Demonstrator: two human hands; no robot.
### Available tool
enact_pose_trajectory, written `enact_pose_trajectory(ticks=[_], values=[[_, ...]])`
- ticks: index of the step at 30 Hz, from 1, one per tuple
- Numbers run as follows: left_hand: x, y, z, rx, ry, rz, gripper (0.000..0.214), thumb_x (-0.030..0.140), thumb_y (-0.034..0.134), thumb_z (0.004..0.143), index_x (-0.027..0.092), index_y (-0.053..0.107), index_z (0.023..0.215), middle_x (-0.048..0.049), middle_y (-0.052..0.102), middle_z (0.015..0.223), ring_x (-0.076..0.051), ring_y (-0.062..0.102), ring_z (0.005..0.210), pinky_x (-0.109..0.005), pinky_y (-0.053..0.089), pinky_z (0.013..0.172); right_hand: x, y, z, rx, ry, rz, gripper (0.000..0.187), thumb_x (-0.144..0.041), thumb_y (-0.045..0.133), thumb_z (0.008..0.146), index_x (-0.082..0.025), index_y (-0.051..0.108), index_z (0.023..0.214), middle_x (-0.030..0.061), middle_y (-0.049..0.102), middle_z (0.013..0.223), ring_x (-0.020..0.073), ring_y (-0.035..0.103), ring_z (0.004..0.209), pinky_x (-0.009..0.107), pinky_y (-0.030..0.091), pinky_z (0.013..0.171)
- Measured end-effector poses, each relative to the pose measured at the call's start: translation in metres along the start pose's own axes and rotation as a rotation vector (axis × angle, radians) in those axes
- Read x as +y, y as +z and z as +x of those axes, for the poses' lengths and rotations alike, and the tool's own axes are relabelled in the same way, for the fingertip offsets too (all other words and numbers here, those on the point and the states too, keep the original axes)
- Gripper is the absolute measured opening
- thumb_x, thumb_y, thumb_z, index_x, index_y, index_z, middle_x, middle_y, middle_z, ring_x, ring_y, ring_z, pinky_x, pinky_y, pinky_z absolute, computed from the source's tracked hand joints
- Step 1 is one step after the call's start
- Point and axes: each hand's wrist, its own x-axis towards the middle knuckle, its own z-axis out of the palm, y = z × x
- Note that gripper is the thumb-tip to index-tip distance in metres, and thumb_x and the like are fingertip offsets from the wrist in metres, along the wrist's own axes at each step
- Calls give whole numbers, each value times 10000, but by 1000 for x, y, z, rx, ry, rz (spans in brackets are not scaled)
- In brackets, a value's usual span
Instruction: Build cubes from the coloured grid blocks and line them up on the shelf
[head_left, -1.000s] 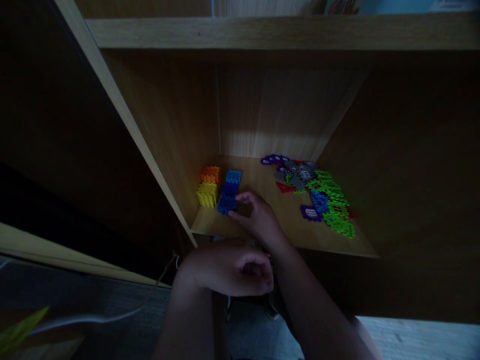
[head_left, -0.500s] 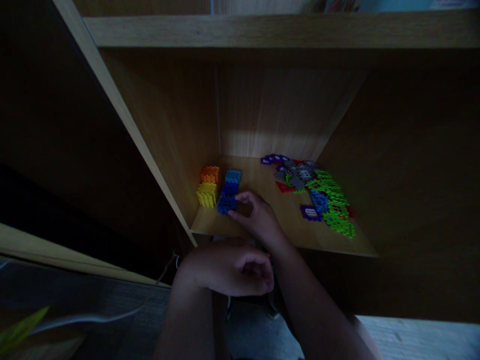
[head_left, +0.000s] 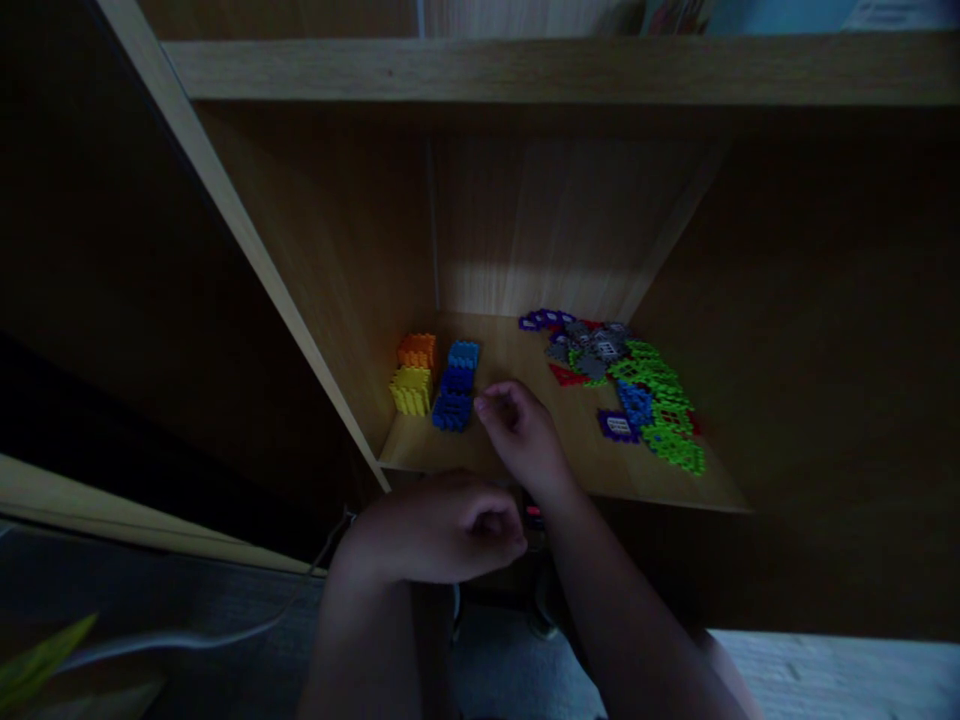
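Observation:
A row of blue block cubes point(head_left: 454, 388) stands on the wooden shelf point(head_left: 525, 460), beside a yellow cube point(head_left: 411, 390) and an orange cube point(head_left: 417, 350). My right hand point(head_left: 525, 432) hovers just right of the nearest blue cube, its fingers curled together, apart from the cube; nothing shows in them. My left hand point(head_left: 439, 530) rests in a loose fist below the shelf's front edge. A heap of loose flat pieces point(head_left: 645, 390), green, grey, purple, red and blue, lies to the right.
The shelf is a dim cubby with a slanted left wall point(head_left: 300, 300), a back panel and a board above point(head_left: 555, 65). A cable point(head_left: 300, 590) runs over the dark floor at lower left. A green leaf point(head_left: 37, 665) shows in the bottom left corner.
My right hand has come off the nearest blue cube and drawn back a little to the right. My left hand shifted slightly left.

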Motion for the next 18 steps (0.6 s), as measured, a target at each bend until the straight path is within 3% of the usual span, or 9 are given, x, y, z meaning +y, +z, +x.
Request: enact_pose_trajectory(ticks=[5, 10, 18], values=[[-3, -1, -2, 187, -126, 153, 237, 337, 573, 1033, 207, 755, 954, -34, 786, 918, -179, 719, 839, -262, 459, 691, -1, -1, -1, 53, 6, 7, 260, -477, 611, 1044, -256, 674, 922, 27, 760, 894, 204, 699, 805, 337, 529, 776], [-7, -7, -1, 387, -418, 407, 302, 259, 465, 1057, 194, 738, 945, -111, 802, 1013, -254, 755, 969, -338, 491, 788, 0, -1, -2, 98, 36, 58, 276, -466, 599, 1045, -246, 657, 891, 5, 715, 816, 180, 652, 725, 310, 484, 699], [-8, -12, -1, 435, -492, 484, 305, 239, 432, 1083, 175, 728, 1127, -153, 824, 1085, -307, 790, 1017, -388, 524, 839, -1, -2, -2, 124, 80, 69, 261, -462, 594, 1027, -247, 654, 892, 14, 728, 832, 190, 666, 738, 312, 479, 694]])
